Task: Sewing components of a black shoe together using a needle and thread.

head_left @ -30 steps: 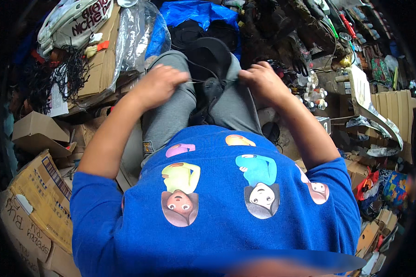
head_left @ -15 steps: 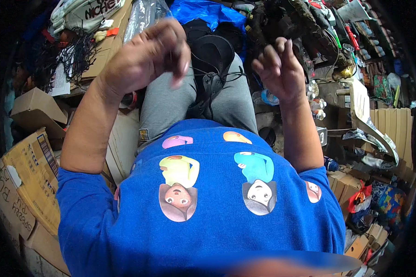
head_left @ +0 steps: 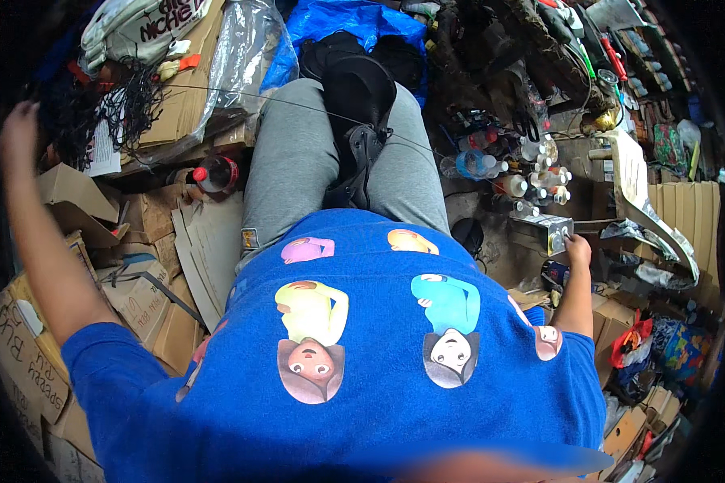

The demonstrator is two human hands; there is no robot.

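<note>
Between my thighs stands a black shoe (head_left: 361, 157), its sole (head_left: 361, 88) turned up toward the far side. A dark thread (head_left: 258, 97) runs taut from the shoe toward the upper left, and another length goes off to the right. My left hand (head_left: 18, 141) is stretched far out to the left, somewhat smeared, its fingers drawn together at the thread's side. Low on the right, my right hand (head_left: 577, 251) is closed in a fist beside a small grey box (head_left: 548, 233). The thread's ends at both hands are too fine to trace.
Several small bottles (head_left: 540, 181) stand right of my knee. A red-capped bottle (head_left: 216, 174) is left of my leg. Cardboard boxes (head_left: 76, 197) and a tangle of black cords (head_left: 133, 105) lie left. A blue plastic sheet (head_left: 298, 40) is ahead; a white chair (head_left: 632, 185) stands right.
Both hands have swung apart from above my knees, the left far out left, the right out and down to the right. The thread is now drawn taut across my lap.
</note>
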